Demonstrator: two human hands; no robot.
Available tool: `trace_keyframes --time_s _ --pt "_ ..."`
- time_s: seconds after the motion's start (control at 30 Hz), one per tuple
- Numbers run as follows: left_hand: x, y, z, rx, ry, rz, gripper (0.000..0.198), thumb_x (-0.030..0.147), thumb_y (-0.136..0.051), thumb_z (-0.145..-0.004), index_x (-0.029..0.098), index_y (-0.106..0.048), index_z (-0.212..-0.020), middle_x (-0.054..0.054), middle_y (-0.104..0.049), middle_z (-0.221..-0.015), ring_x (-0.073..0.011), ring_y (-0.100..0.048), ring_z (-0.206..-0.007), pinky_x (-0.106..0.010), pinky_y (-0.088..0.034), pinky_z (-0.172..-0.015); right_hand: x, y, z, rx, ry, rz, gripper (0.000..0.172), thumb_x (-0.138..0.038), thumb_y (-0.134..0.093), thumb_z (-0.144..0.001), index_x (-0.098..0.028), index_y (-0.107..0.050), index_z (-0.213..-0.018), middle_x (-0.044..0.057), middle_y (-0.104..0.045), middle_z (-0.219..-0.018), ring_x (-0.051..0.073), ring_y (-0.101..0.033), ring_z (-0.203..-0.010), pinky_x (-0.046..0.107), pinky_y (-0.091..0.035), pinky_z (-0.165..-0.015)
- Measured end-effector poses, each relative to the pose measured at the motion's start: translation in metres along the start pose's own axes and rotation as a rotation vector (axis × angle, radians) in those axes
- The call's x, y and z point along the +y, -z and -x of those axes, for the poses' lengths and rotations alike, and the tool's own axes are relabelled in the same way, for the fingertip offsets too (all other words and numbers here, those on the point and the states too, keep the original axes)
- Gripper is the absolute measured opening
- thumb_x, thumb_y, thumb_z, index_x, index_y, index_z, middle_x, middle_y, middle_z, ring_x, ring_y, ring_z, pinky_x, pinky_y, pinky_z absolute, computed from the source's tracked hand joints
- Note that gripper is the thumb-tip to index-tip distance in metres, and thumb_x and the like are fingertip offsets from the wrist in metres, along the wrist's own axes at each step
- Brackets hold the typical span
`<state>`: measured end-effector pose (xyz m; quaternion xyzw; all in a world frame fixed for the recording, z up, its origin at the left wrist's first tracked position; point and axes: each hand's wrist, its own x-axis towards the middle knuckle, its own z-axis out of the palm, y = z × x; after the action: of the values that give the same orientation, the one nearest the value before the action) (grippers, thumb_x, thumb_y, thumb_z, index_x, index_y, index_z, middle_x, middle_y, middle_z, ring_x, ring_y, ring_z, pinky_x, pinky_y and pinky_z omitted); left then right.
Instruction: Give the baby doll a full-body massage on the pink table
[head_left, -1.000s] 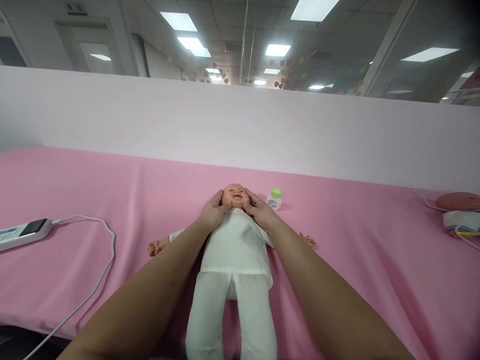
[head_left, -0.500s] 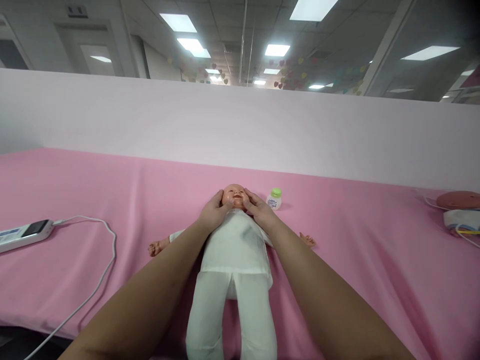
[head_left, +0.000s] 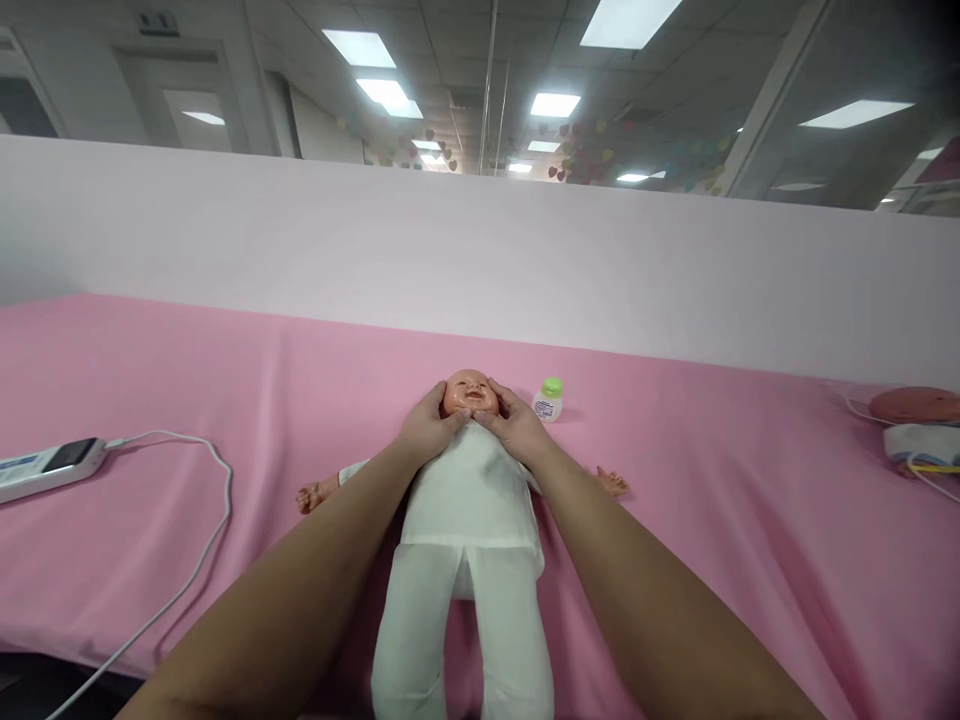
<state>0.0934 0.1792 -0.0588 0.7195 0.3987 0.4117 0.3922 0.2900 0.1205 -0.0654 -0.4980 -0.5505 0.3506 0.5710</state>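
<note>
A baby doll (head_left: 471,490) in a white top and white trousers lies on its back on the pink cloth, arms spread. My left hand (head_left: 433,425) cups the left side of the doll's head (head_left: 471,388), its thumb at the chin. From the other side my right hand (head_left: 516,422) holds the head in the same way, with the two thumbs close together under the chin. Just right of my right hand stands a small clear bottle (head_left: 547,402) with a green cap.
On the left of the pink cloth (head_left: 712,480) lies a white device (head_left: 52,468) with a dark screen and a white cable (head_left: 228,500). A brownish object (head_left: 915,404) and a light bundle (head_left: 926,442) are at the far right. Behind runs a white wall (head_left: 465,250).
Both thumbs have moved down from the doll's cheeks to its chin, the right one further, toward the middle. The hands still hold the head.
</note>
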Motion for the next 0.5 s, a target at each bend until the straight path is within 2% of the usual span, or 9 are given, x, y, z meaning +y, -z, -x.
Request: trace_keyframes --time_s 0.07,0.23,0.37,0.5 --pt "-0.003 -0.001 -0.001 -0.025 0.033 0.039 0.094 0.049 -0.075 -0.085 0.013 -0.036 -0.162 -0.016 -0.049 -0.161 -0.0331 -0.049 -0.146 -0.042 -0.04 -0.12 0.005 0.005 -0.003 -0.057 0.002 -0.08 0.085 -0.047 -0.087 -0.078 -0.031 -0.05 -0.153 0.005 -0.056 -0.155 0.028 -0.054 -0.142 0.049 -0.04 -0.122" --pt "-0.005 -0.001 -0.002 -0.02 0.047 0.185 0.081 0.043 -0.071 -0.089 0.015 -0.042 -0.159 -0.013 -0.049 -0.161 -0.0304 -0.047 -0.148 -0.038 -0.037 -0.121 0.011 0.01 -0.006 -0.116 -0.009 -0.238 0.078 -0.05 -0.086 -0.08 -0.034 -0.055 -0.149 0.001 -0.056 -0.155 0.027 -0.054 -0.142 0.048 -0.04 -0.123" --pt "-0.003 -0.002 -0.003 -0.03 0.04 0.224 0.081 0.044 -0.069 -0.09 0.013 -0.042 -0.159 -0.015 -0.051 -0.159 -0.0318 -0.046 -0.148 -0.042 -0.036 -0.122 0.003 0.007 -0.002 -0.149 -0.077 -0.397 0.074 -0.052 -0.084 -0.082 -0.033 -0.057 -0.148 0.002 -0.062 -0.149 0.028 -0.06 -0.136 0.048 -0.044 -0.12" --pt "0.0 -0.001 -0.003 -0.017 0.047 0.238 0.067 0.046 -0.062 -0.095 0.017 -0.052 -0.153 -0.011 -0.049 -0.161 -0.0308 -0.045 -0.149 -0.043 -0.036 -0.123 -0.005 0.003 0.003 -0.119 -0.11 -0.448 0.072 -0.052 -0.082 -0.084 -0.029 -0.058 -0.148 0.006 -0.067 -0.143 0.029 -0.066 -0.129 0.048 -0.048 -0.117"
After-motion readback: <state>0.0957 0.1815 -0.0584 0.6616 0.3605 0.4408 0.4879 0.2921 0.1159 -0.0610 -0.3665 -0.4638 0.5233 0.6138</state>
